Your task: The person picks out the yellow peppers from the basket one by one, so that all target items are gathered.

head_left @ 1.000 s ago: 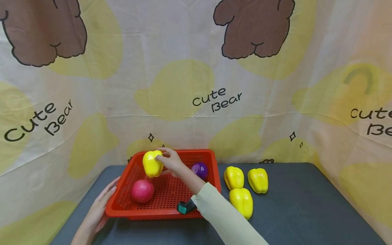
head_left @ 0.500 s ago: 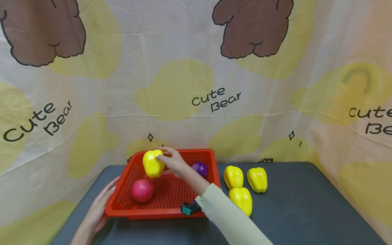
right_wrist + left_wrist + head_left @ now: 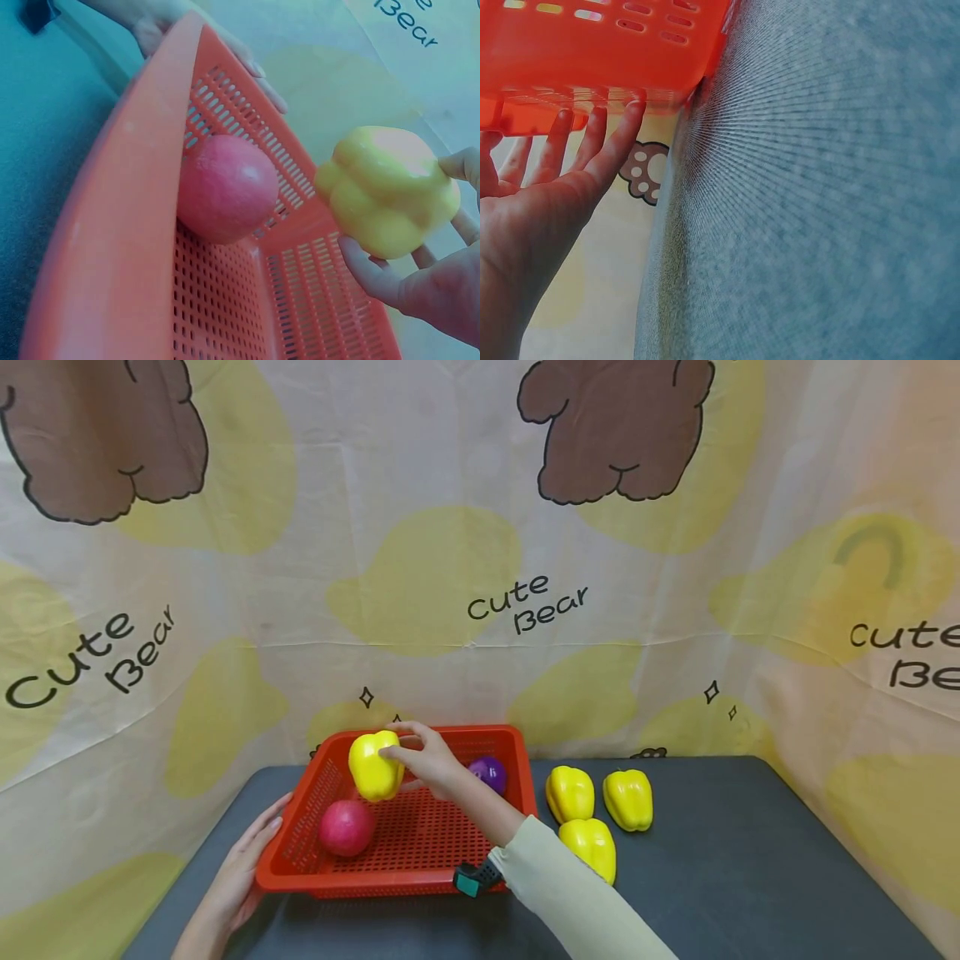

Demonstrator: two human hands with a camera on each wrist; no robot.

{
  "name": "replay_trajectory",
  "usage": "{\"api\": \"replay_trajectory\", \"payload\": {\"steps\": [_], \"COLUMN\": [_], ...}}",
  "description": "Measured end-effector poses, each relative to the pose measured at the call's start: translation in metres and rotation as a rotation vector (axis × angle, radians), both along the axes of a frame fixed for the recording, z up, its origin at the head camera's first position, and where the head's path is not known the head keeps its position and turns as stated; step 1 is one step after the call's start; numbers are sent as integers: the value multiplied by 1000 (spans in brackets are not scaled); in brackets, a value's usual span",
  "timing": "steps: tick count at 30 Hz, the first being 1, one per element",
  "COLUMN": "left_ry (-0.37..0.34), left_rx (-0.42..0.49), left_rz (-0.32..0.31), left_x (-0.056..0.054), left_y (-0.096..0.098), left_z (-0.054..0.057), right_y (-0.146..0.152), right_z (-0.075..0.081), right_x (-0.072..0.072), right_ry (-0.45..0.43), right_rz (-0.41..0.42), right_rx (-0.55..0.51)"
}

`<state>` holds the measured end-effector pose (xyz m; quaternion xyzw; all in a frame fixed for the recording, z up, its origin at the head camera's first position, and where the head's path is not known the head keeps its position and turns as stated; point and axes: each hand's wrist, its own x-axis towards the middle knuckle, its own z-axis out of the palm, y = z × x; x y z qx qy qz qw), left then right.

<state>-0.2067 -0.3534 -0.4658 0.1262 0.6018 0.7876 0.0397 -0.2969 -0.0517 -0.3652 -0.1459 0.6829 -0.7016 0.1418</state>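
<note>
Inside the left half of a red plastic basket (image 3: 420, 883), my right hand (image 3: 431, 764) holds a yellow bell pepper (image 3: 372, 768) up above the bottom. In the right wrist view, thumb and fingers grip the pepper (image 3: 394, 191) around its sides. My left hand (image 3: 240, 868) lies along the basket's left side; its fairly straight fingers (image 3: 619, 142) touch the outer wall in the left wrist view. A round pinkish-red fruit (image 3: 347, 828) sits in the basket's left part, below the pepper. At the right end is a round purple fruit or vegetable (image 3: 491, 772), partly hidden by my right hand and forearm.
To the basket's right, three more yellow bell peppers (image 3: 628, 800) lie on the dark grey tabletop (image 3: 735, 868); my sleeve partly covers the nearest one. A printed cloth (image 3: 420, 577) hangs behind and beside the table.
My right forearm has shifted slightly right and towards me, and the held pepper sits a touch lower. The left hand stays against the basket.
</note>
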Motion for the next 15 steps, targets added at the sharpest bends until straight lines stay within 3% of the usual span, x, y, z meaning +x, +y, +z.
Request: {"api": "replay_trajectory", "payload": {"steps": [15], "left_ry": [11], "left_rx": [9], "left_rz": [-13], "left_x": [0], "left_y": [0], "left_z": [0], "right_y": [9], "right_z": [1], "right_x": [8], "right_ry": [-7], "right_rz": [-24], "right_rx": [-26]}}
